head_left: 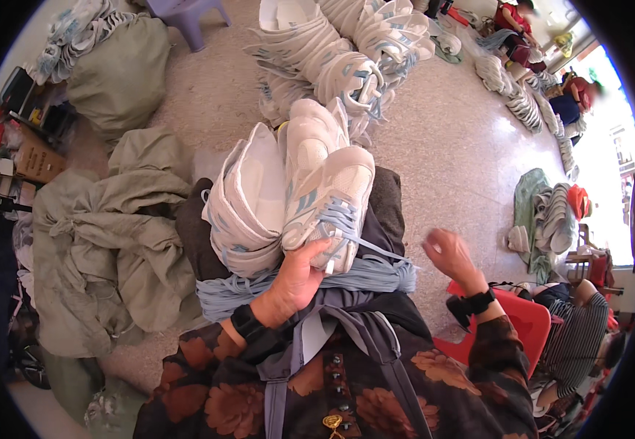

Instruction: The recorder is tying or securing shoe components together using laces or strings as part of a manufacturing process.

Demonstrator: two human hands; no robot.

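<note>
On your lap, your left hand [297,276] grips the white mesh trainer with pale blue trim [330,208] by its lace end, beside a stack of matching white shoes [248,201]. Keep that hold firm and the toe pointing away while your right hand [450,252], raised and empty with fingers loosely spread (slightly blurred), draws the thin pale blue lace [384,253] taut from the bundle of pale blue laces [295,287]

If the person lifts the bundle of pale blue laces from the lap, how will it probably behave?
The bundle of pale blue laces would probably sag and droop, since its thin strands lie limp across the lap. It looks light for its size. Loose strands could slip out or catch, as one runs up to the white shoe that the left hand grips. The right hand is free.
</note>
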